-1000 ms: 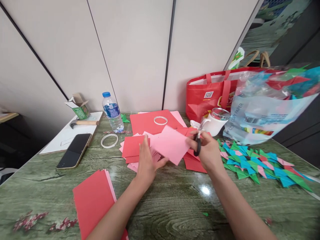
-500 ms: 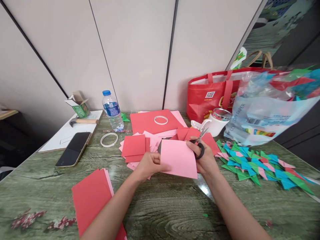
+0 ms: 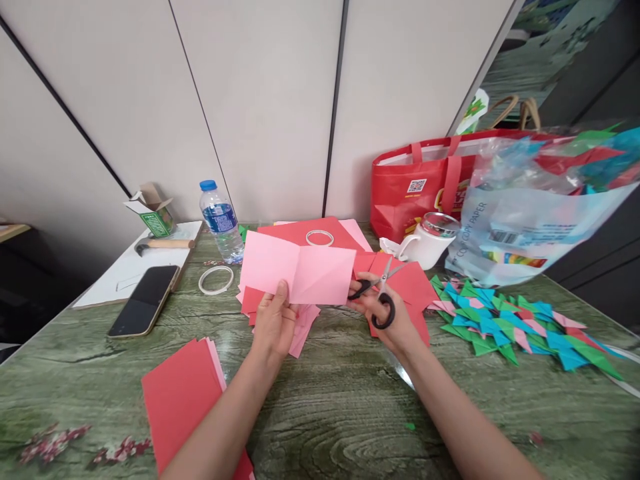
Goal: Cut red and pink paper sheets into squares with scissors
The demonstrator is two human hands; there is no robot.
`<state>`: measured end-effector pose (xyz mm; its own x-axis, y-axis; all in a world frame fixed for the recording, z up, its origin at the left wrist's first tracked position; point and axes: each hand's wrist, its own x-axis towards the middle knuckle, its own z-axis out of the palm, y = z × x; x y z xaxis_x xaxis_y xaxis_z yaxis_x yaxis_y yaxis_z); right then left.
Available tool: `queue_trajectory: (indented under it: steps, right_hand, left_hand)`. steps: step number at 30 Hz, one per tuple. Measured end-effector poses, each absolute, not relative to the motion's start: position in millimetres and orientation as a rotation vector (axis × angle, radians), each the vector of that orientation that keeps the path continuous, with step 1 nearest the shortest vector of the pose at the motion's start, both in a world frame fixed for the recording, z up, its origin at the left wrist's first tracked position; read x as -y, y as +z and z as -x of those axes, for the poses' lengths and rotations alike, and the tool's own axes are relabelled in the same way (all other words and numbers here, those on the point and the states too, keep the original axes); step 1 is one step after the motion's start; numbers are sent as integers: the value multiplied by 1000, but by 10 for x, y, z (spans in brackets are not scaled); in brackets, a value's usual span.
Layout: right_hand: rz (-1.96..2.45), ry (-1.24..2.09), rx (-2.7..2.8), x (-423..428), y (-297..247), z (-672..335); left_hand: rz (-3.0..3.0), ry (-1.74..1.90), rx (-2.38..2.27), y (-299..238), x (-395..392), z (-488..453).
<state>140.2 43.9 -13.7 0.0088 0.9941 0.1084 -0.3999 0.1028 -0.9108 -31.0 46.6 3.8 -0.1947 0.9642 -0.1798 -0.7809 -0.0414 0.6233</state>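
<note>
A pink sheet of paper (image 3: 320, 273) with a crease down its middle is spread above the table. My left hand (image 3: 275, 321) pinches its lower edge, thumb on the front. My right hand (image 3: 387, 313) grips black-handled scissors (image 3: 384, 300), blades apart and pointing up and away, its fingers close to the sheet's right edge. I cannot tell whether those fingers also hold the sheet. Beneath and behind lie red paper pieces (image 3: 410, 287) and pink paper pieces (image 3: 303, 331). A stack of red and pink paper (image 3: 183, 400) rests by my left forearm.
Left: a phone (image 3: 145, 300), a hammer (image 3: 165, 244), a small box (image 3: 155, 215), a tape roll (image 3: 216, 280) and a water bottle (image 3: 220, 223). Right: a white mug (image 3: 431, 245), a red bag (image 3: 397, 200), a plastic bag (image 3: 525, 233) and folded paper pieces (image 3: 500, 323).
The pink sheet has gone from folded to opened out, extending further left. My left hand has shifted its hold to the lower edge. The scissors have moved slightly left and down.
</note>
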Motion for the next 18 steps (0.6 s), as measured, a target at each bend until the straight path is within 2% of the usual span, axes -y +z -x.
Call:
queue_trajectory:
  steps: [7, 13, 18]
  right_hand:
    - [999, 1141, 794, -458, -264, -1337]
    - [1038, 1011, 888, -470, -224, -1423]
    - [1076, 864, 957, -475, -202, -1484]
  left_hand:
    - [-480, 1391, -675, 27, -402, 265]
    - [-624, 1170, -637, 55, -339, 284]
    - [-697, 1151, -748, 38, -311, 242]
